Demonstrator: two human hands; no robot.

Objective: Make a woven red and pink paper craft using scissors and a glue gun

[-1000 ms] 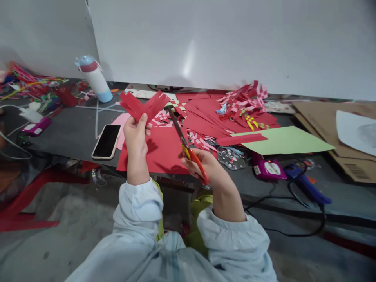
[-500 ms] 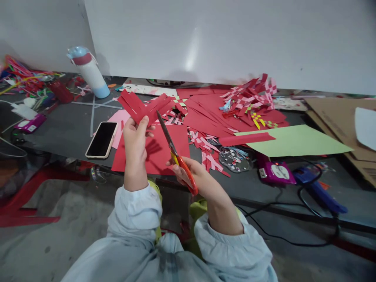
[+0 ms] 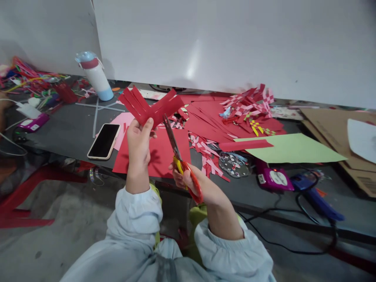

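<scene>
My left hand (image 3: 138, 145) pinches a folded piece of red paper (image 3: 152, 105) cut into strips that fan out left and right above my fingers. My right hand (image 3: 190, 182) grips a pair of scissors (image 3: 180, 160) with red and yellow handles. The closed blades point up toward the lower right side of the red paper, close to my left thumb. Both hands are raised in front of the near edge of the dark table (image 3: 73, 129).
A phone (image 3: 104, 141) lies face up left of a flat red sheet (image 3: 160, 150). Red paper scraps and woven pieces (image 3: 249, 105) pile at the middle. A green sheet (image 3: 293, 148), a purple device (image 3: 274, 179), a blue glue gun (image 3: 314, 194) and cardboard (image 3: 331, 125) lie right. A bottle (image 3: 95, 76) stands back left.
The scissors swung left and more upright, closer to the red paper. My left hand lifted the paper a little. The view shifted slightly.
</scene>
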